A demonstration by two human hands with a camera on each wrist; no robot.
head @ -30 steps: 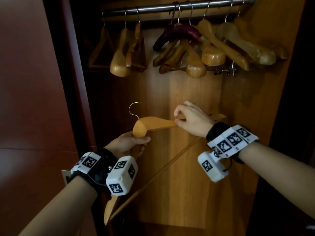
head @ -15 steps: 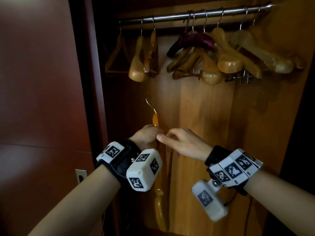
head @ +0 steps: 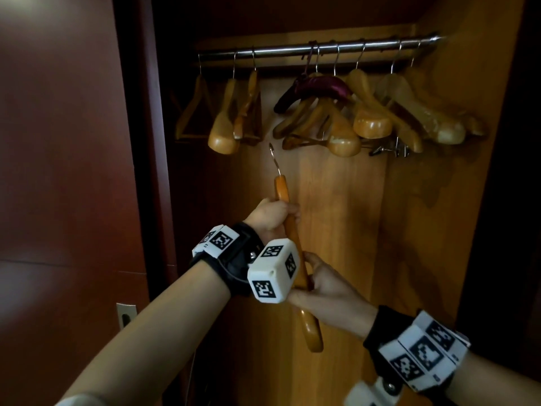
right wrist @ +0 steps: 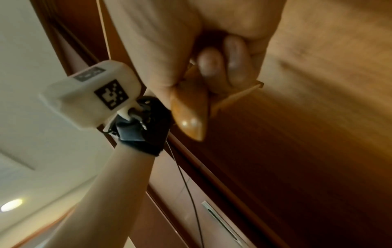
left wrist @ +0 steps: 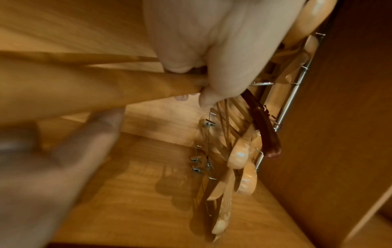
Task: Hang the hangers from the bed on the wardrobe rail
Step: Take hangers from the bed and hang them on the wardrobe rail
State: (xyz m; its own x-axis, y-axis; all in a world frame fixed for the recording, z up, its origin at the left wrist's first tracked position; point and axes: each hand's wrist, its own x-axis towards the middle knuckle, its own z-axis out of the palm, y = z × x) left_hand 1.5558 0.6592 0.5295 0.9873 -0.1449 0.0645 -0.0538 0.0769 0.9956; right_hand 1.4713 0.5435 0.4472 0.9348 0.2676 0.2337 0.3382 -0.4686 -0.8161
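I hold a wooden hanger [head: 282,191] edge-on and upright inside the open wardrobe, its metal hook [head: 274,158] pointing up below the chrome rail [head: 322,48]. My left hand [head: 273,215] grips the hanger just under its top. My right hand [head: 319,284] grips its lower arm; the wooden tip [head: 311,335] sticks out beneath. The right wrist view shows my fingers [right wrist: 220,63] curled round that rounded end [right wrist: 191,115]. In the left wrist view my left hand [left wrist: 214,70] clasps the blurred wood [left wrist: 84,90].
Several wooden hangers [head: 371,124] and one dark purple padded hanger [head: 314,86] hang crowded on the rail's right half; three more [head: 225,124] hang at the left. A gap lies between the groups, above the hook. The red-brown door [head: 64,171] stands at left.
The hanger has turned from flat-on to edge-on and risen toward the rail. My right hand has slid from the upper arm down to the lower arm. The left hand has moved up.
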